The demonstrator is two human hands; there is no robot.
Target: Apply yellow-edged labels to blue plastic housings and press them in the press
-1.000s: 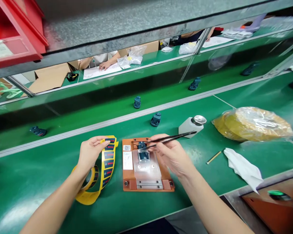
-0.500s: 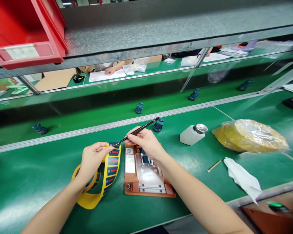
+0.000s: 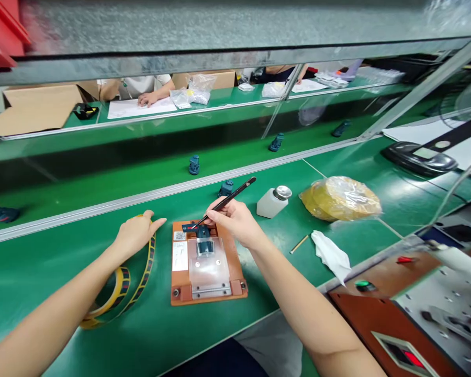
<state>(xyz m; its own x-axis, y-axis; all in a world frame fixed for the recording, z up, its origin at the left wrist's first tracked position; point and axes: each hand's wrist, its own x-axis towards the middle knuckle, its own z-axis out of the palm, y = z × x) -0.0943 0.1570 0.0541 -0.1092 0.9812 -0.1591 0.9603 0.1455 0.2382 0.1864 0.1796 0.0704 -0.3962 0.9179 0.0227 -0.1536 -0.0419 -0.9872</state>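
Observation:
My right hand [image 3: 235,220] pinches black tweezers [image 3: 231,197]. At their tip is a dark label [image 3: 189,228] with red lettering, over the top of an orange-brown fixture [image 3: 239,277]. A dark blue part [image 3: 204,246] sits in the fixture, partly under a clear plate [image 3: 208,269]. To the left, my left hand [image 3: 135,233] has thumb and forefinger apart. The other fingers, mostly hidden, seem curled on the yellow label strip [image 3: 147,267], which curves down to its roll [image 3: 120,293] on the green bench.
Behind the fixture stand a blue housing [image 3: 226,187] and a white pump bottle [image 3: 272,203]. Rightward lie a bagged yellow roll [image 3: 339,199], a small stick [image 3: 299,244] and a white cloth [image 3: 332,256]. Several blue housings line the green channel behind. A metal shelf [image 3: 220,36] hangs overhead.
My right hand has carried a label on the tweezers from the strip to the fixture. My left hand has moved left with its thumb and forefinger opened. The view has shifted right.

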